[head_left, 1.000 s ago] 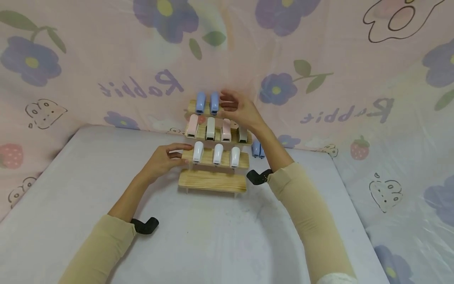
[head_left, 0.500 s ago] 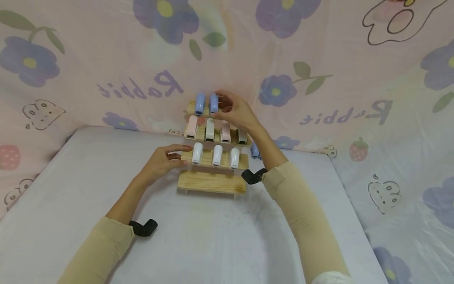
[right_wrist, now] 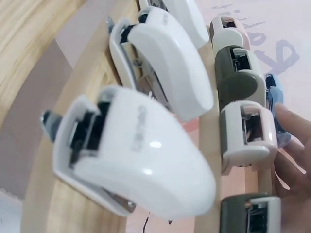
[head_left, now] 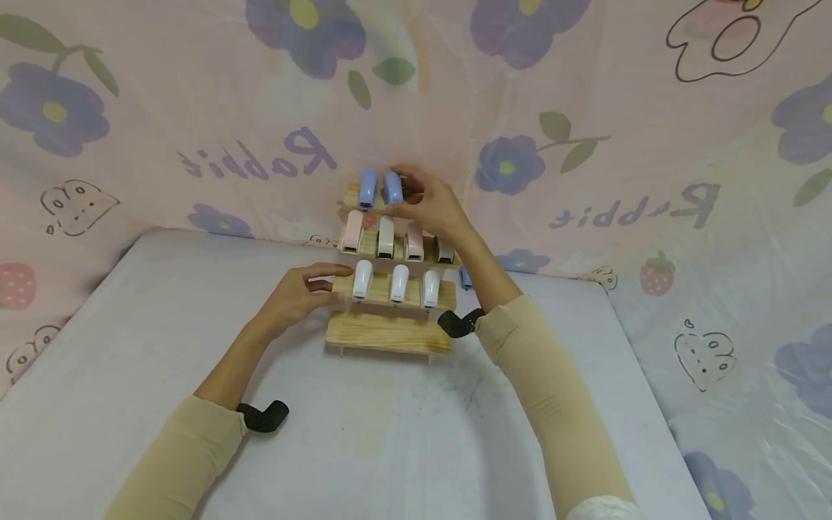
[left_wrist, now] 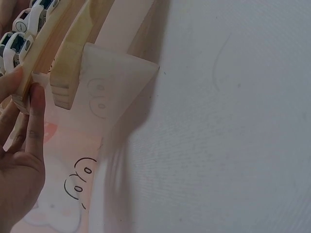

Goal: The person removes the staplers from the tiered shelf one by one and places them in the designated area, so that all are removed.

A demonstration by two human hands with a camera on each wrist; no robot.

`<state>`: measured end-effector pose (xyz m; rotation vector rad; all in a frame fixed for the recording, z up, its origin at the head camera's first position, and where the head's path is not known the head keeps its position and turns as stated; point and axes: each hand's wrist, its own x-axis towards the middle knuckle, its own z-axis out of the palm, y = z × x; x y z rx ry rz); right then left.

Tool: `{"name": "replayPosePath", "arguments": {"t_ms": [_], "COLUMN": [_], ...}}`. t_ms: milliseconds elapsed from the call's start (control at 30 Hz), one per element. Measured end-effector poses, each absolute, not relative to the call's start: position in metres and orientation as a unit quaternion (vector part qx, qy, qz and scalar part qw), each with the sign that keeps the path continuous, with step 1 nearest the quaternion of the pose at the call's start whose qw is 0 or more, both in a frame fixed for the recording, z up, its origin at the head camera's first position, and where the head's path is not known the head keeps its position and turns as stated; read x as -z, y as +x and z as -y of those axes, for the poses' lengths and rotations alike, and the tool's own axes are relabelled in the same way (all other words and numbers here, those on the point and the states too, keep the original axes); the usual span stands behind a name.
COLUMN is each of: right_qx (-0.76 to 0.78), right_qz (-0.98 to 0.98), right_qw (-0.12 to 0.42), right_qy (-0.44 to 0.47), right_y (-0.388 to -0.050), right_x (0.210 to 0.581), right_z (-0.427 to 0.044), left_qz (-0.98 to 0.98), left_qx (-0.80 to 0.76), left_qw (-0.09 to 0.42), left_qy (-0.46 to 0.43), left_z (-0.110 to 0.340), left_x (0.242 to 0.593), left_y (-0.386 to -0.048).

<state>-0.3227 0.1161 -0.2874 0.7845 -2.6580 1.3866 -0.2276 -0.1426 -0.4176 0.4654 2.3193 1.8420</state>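
While the white table (head_left: 364, 440) spreads wide in front, the left hand (head_left: 292, 297) pinches the left edge of the pale wooden step rack (head_left: 388, 333); up top, the right hand (head_left: 430, 204) pinches a shiny blue stapler (head_left: 393, 188).

The white table (head_left: 377, 433) bears a blue stapler (head_left: 465, 279) and a 4-tier rack (head_left: 388, 334) with 9 staplers (head_left: 399, 284).

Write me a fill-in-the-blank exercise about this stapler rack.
The right hand touches a stapler coloured ____.
The left hand grips the shelf bearing ____ white staplers.
Counting levels upward from the lowest, the pink staplers stand on the ____ one.

Missing words: blue; three; third.
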Motion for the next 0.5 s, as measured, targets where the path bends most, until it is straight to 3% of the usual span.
{"name": "replayPosePath", "arguments": {"t_ms": [500], "right_qx": [-0.506], "right_qz": [0.827], "right_qw": [0.028], "right_qy": [0.243], "right_y": [-0.315], "right_x": [0.287], "right_z": [-0.128], "left_qz": [-0.774], "left_qx": [-0.611], "left_qw": [0.073], "left_qy": [0.147], "left_z": [0.143], "left_x": [0.416], "left_y": [-0.228]}}
